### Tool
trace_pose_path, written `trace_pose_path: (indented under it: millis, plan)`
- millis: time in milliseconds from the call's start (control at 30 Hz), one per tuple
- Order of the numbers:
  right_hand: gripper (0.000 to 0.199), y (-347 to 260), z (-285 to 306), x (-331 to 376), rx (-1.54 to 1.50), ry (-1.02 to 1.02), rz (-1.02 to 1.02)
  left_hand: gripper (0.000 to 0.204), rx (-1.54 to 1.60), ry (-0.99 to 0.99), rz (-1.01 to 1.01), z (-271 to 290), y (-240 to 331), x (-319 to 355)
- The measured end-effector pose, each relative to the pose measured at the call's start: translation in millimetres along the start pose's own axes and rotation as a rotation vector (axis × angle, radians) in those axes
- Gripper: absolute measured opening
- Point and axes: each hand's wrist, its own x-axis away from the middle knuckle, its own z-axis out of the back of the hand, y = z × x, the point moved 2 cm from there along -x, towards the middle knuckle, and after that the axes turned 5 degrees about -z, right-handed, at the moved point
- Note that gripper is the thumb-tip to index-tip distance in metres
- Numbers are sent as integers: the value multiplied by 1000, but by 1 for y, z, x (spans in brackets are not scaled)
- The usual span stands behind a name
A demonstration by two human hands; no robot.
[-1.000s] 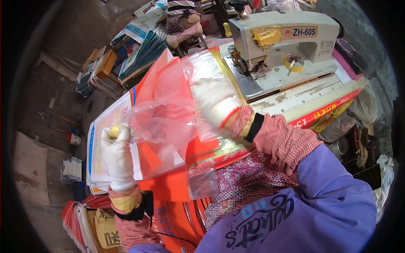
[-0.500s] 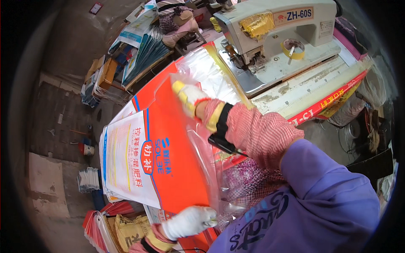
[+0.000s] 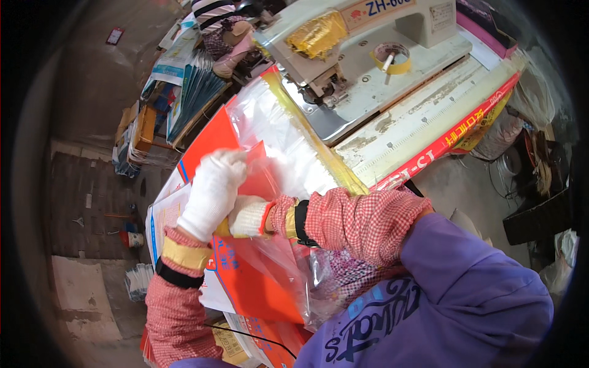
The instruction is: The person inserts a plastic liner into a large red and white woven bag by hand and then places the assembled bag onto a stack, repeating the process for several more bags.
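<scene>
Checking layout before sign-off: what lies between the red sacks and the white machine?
Clear plastic film, with a yellow strip along its machine-side edge, lies between the red sacks and the white machine, as the head view shows.

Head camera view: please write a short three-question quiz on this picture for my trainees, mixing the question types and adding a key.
1. Multiple choice. What lies on the flat bed of the white machine?
A. A pair of scissors
B. A roll of yellowish tape
C. A glass bottle

2. True or false? The left hand is bare, with no glove on it.

3. Fill in the blank. The printed sheet has a solid area just below the right hand in the picture; its colour is ____.

Key: 1. B. 2. False; it wears a white glove. 3. Orange-red.
</scene>
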Motion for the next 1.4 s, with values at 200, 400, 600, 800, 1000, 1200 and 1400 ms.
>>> trace_pose_path:
  millis: [200, 400, 600, 800, 1000, 1200, 1400]
  plan:
    - [75, 24, -7, 11, -575, -278, -258, 24, -214, -194, 402, 21, -25, 6]
    - [66, 37, -25, 4, -595, -286, -336, 21, -407, -499, 541, 6, -58, -4]
    - [36, -41, -62, 32, -281, -316, 100, 16, -989, -500, 488, 70, -87, -50]
    - [28, -30, -76, 103, -562, 114, 17, 19, -1206, -211, 348, 134, -92, -132]
    - [24, 63, -14, 195, -468, 290, -430, 25, -745, -353, 664, 102, -78, -142]
    - [50, 79, 67, 213, -494, 950, -506, 25, -797, -383, 588, 93, -69, -147]
    - [66, 107, 72, 187, -569, 187, -561, 25, -796, -368, 512, 82, -63, -150]
